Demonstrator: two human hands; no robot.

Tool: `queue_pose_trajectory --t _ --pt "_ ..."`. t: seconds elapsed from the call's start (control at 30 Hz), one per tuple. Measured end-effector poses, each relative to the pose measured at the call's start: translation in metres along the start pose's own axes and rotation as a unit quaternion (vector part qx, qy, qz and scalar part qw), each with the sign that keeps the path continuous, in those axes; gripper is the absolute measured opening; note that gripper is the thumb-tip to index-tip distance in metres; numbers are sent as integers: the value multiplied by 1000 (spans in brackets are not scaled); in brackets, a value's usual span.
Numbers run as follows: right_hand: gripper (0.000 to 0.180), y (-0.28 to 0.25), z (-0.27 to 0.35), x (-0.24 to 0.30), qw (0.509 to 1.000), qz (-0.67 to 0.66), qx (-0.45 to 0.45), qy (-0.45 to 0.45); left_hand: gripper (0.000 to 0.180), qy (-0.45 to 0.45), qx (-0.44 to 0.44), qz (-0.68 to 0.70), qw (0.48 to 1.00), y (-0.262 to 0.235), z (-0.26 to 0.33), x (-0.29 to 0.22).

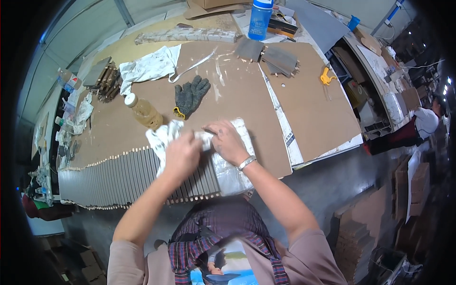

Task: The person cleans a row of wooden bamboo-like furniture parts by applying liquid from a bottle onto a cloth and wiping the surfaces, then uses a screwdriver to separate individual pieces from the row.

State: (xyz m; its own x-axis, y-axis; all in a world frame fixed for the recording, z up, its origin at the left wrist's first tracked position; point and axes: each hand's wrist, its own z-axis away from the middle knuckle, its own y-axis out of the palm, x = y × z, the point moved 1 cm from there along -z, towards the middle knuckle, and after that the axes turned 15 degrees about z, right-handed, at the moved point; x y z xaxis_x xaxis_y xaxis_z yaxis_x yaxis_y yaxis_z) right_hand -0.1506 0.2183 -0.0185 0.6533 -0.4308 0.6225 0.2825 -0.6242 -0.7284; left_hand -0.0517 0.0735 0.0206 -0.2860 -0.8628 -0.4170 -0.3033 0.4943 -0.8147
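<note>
White cloth point(160, 137) bunched in curled left hand point(183, 153), right hand point(228, 142) half-curled beside it, hold unclear, forearms point(153, 202) angled inward

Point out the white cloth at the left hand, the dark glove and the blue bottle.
White cloth point(160, 137), head view: its crumpled upper part.
Dark glove point(190, 98), head view: its middle.
Blue bottle point(259, 23), head view: its body.

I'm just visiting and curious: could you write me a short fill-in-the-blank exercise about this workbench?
1. The cloth at the person's left hand is mainly ____.
2. The dark glove has a cuff edge coloured ____.
3. The pale wrapped block lies at the ____ end of the row of grey slats.
4. The tall bottle at the table's far side is ____.

Missing words: white; yellow; right; blue.
</note>
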Motion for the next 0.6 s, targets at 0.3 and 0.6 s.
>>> queue_pose_trajectory --t 0.3,0.6 --pt "40 2 -4 5 998 51 10 -22 2 -35 -31 -38 998 -5 -14 17" --pt "34 -2 -1 -1 999 52 -1 -9 17 -66 58 57 994 -52 94 -25"
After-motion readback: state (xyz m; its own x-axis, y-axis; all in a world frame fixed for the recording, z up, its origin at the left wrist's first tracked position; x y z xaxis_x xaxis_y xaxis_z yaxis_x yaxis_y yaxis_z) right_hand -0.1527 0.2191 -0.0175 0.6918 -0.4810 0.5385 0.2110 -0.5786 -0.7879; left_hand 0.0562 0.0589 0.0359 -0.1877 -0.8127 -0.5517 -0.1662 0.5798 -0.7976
